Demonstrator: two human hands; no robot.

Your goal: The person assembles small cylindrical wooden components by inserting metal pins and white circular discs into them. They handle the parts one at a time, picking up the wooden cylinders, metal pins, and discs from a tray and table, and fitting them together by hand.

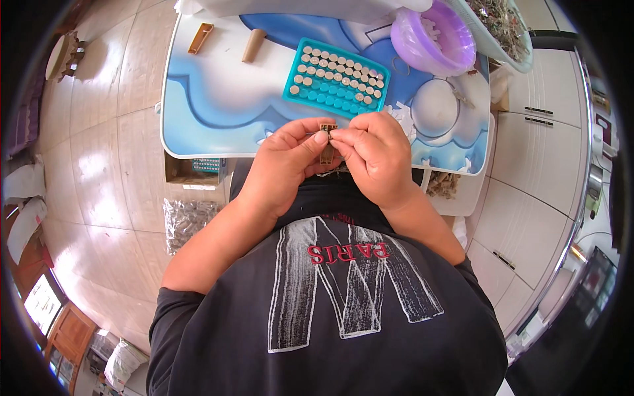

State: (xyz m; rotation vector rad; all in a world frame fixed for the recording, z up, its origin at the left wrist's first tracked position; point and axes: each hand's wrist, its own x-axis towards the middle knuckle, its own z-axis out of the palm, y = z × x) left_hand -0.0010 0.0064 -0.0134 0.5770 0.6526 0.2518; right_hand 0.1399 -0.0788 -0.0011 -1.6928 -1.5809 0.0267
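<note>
Close in front of my body, at the table's near edge, my left hand (pixel 281 158) grips a small brown rectangular part (pixel 327 156) between thumb and fingers. My right hand (pixel 380 155) is closed in a pinch against the upper half of that part. Whatever lies between the right fingertips is too small to make out. Just beyond my hands lies a teal tray (pixel 288 94) with rows of round cups. Pale round pieces (pixel 340 68) fill many of its cups, and several near-side cups show bare teal.
A brown open holder (pixel 201 38) and a brown tube (pixel 253 45) lie at the table's far left. A purple bowl (pixel 456 36) lined with clear plastic stands far right, beside a pale basin (pixel 522 56) of tangled scraps. A clear bag (pixel 188 221) rests on the floor.
</note>
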